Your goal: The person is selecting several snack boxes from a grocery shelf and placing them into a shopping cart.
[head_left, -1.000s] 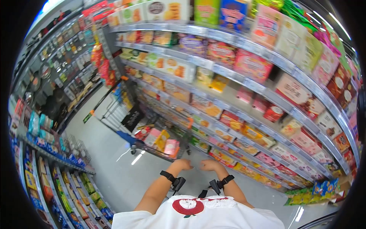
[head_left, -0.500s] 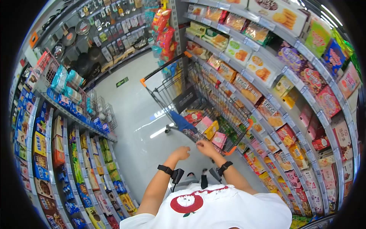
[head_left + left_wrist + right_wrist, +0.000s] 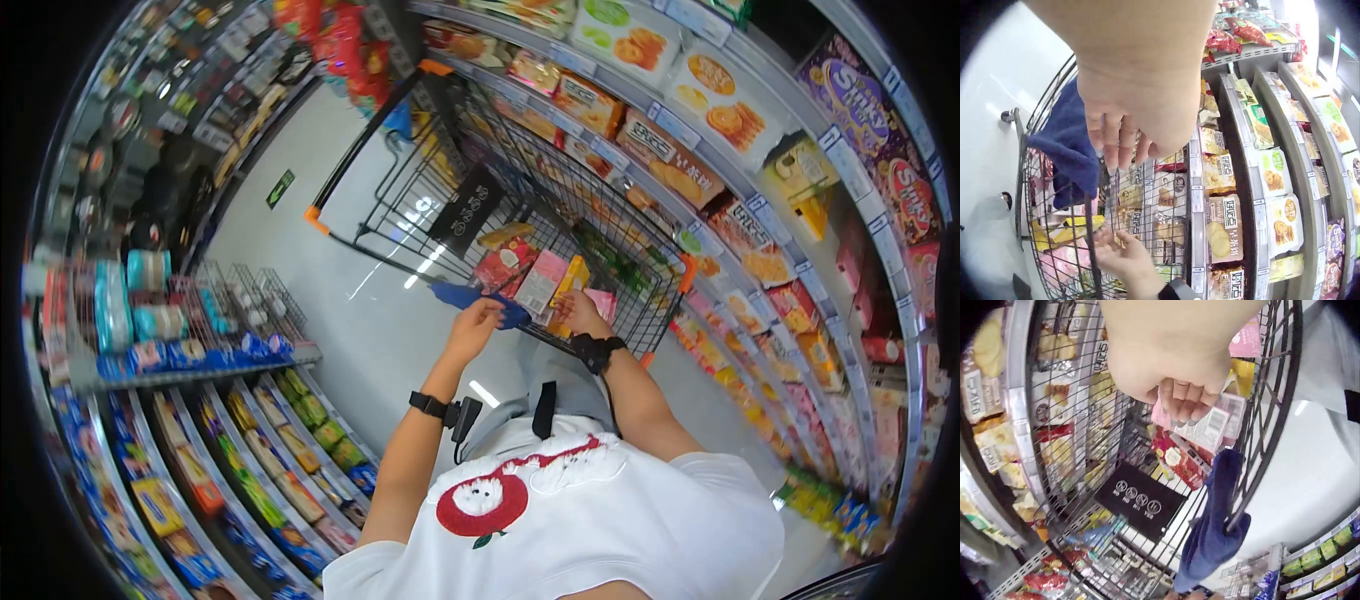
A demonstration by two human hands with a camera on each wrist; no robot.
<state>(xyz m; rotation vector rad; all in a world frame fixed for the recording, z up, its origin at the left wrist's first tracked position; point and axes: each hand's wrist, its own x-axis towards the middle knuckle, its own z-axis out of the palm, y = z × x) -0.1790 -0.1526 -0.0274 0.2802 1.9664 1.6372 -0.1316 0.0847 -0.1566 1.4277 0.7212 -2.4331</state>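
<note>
Over the near side of the shopping cart (image 3: 366, 145), a person's 2 bare hands hang close to each other. The left hand (image 3: 477, 325) is beside the blue cloth (image 3: 465, 295) draped on the cart's rim; its fingers are loosely bent and released, and whether they brush the cloth I cannot tell. The right hand (image 3: 583, 312) is above the cart's basket, its fingers relaxed and grasping nothing that shows; contact with the yellow box (image 3: 572, 282) close under it cannot be made out.

At the bottom of the cart lie at least 4 packages. Counting away from the cart's black panel (image 3: 1138, 495), which bears 4 white round symbols, they run: red pack (image 3: 503, 262), pink box (image 3: 543, 280), yellow box, pink pack (image 3: 600, 305).

Along 1 long side of the cart stand the biscuit shelves (image 3: 868, 190). Across the floor from the cart's other long side is a low shelf unit (image 3: 190, 375), topped with wire baskets (image 3: 265, 300). Near the cart's handle end, a green floor sign (image 3: 281, 188) lies flat. Nearest the person, the cart faces a white shirt (image 3: 640, 530).
</note>
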